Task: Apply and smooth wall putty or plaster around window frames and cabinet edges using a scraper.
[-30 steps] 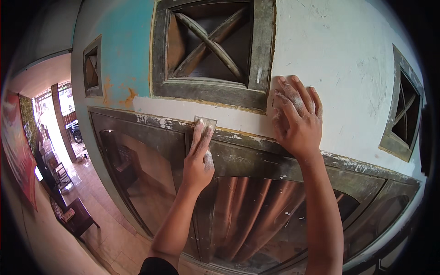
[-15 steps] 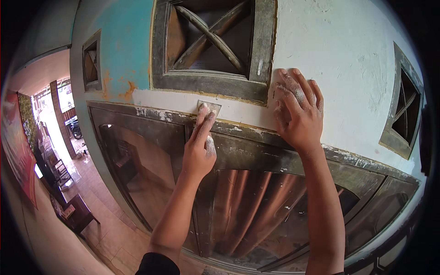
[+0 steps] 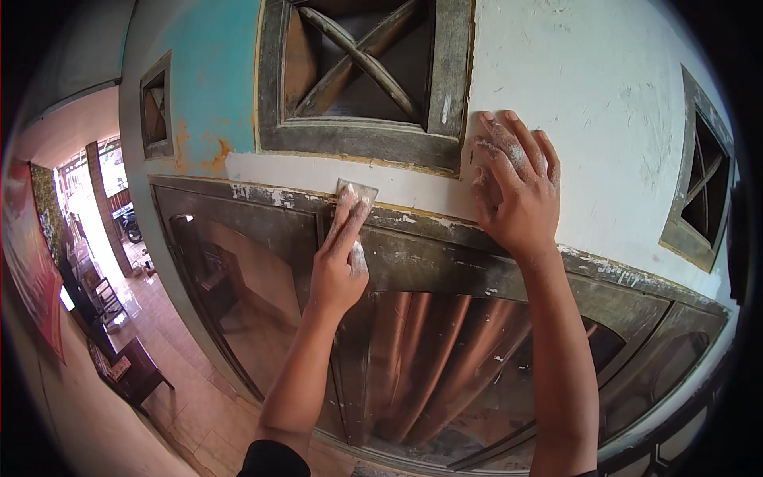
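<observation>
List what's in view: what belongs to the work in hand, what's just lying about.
Work in hand:
grey square pad under the left hand
white wall under the right hand

Just about:
motorcycle
red banner
brown curtain

Small, thin grey plate (image 3: 367,190), with square upper corners: it is lying against the narrow white band (image 3: 413,187) of the wall (image 3: 596,143), its top edge sloping down rightward, its lower part disappearing from view. The wall is showing scuffed white at right, rust-stained turquoise at left.
</observation>
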The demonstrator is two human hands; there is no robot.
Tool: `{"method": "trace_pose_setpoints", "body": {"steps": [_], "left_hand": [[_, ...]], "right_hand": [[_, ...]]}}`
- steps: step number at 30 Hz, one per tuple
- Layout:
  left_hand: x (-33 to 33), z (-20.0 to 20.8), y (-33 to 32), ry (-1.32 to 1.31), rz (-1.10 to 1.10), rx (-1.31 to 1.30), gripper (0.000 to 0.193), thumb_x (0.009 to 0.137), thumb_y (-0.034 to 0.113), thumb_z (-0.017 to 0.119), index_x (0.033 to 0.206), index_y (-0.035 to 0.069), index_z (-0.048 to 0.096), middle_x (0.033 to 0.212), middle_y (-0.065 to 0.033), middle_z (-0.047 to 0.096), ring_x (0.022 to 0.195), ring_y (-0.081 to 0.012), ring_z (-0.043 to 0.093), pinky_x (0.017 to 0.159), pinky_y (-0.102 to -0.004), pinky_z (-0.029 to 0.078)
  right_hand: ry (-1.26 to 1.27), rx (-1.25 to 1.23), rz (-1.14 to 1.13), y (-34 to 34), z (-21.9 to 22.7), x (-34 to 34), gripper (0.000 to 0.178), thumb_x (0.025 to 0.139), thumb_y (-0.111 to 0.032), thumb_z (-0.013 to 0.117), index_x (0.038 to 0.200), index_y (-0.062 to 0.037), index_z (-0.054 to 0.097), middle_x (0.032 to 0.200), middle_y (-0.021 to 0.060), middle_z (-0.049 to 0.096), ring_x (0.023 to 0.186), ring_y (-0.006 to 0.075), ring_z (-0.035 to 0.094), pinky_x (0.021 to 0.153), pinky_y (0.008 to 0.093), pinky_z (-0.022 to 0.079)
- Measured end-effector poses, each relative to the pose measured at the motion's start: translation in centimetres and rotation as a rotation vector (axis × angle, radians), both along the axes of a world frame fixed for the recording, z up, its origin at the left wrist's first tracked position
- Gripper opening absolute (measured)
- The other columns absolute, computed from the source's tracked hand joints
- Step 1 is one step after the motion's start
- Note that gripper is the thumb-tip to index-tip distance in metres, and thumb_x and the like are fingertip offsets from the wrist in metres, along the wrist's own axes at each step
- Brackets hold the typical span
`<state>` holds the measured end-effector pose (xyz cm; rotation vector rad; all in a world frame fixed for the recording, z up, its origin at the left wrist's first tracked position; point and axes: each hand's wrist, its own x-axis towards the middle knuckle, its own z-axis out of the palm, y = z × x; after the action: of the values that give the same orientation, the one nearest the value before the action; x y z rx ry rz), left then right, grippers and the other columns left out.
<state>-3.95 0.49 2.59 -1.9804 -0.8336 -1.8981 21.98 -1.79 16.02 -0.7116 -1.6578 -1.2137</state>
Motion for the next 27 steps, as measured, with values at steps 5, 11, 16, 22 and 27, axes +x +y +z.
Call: {"method": "trace_pose_setpoints", "body": {"steps": [5,11,16,22,27], "left_hand": [[0.5,1.5,-0.2,-0.005,-0.019,0.010,0.064,0.090,-0.020,0.046,0.149,0.001,0.059,0.164,-0.0225,0.047,0.153,-0.0374,0.044,0.121,-0.0393,0.041],[1.3,0.1,-0.2,-0.011,-0.017,-0.016,0.063,0.091,-0.019,0.048,0.150,0.001,0.058,0.166,-0.0225,0.045,0.152,-0.0373,0.046,0.119,-0.0392,0.043],[2.2,0.0,0.4,-0.014,-0.035,0.039,0.068,0.088,-0.018,0.049,0.152,0.003,0.057,0.163,-0.0243,0.046,0.151,-0.0402,0.045,0.121,-0.0427,0.043],[3.7,1.3,-0.3,-0.053,-0.084,-0.003,0.070,0.087,-0.018,0.047,0.153,0.004,0.056,0.163,-0.0245,0.046,0.151,-0.0413,0.044,0.122,-0.0434,0.042],[4.2,-0.3,-0.8,-0.035,-0.053,-0.012,0.068,0.086,-0.020,0.045,0.150,0.001,0.058,0.164,-0.0226,0.047,0.152,-0.0396,0.046,0.121,-0.0407,0.042]], "right_hand": [[-0.006,0.027,-0.002,0.1,-0.1,0.1,0.038,0.078,-0.010,0.075,0.115,-0.0141,0.071,0.155,0.0003,0.060,0.150,0.0259,0.047,0.124,0.0549,0.034],[0.003,-0.016,-0.011,-0.2,-0.1,-0.1,0.033,0.085,-0.007,0.070,0.117,-0.0144,0.071,0.153,0.0019,0.062,0.151,0.0287,0.048,0.125,0.0532,0.032],[0.006,0.018,0.009,-0.2,0.0,0.3,0.036,0.078,-0.009,0.074,0.113,-0.0142,0.071,0.154,0.0010,0.060,0.150,0.0266,0.047,0.123,0.0558,0.034],[-0.029,-0.044,0.012,-0.5,-0.1,0.5,0.037,0.081,-0.010,0.071,0.118,-0.0131,0.069,0.157,0.0026,0.058,0.151,0.0283,0.047,0.124,0.0569,0.033],[-0.091,-0.119,0.056,-1.2,0.3,3.1,0.043,0.088,-0.014,0.068,0.131,-0.0128,0.068,0.160,0.0043,0.055,0.154,0.0295,0.042,0.126,0.0572,0.029]]}}
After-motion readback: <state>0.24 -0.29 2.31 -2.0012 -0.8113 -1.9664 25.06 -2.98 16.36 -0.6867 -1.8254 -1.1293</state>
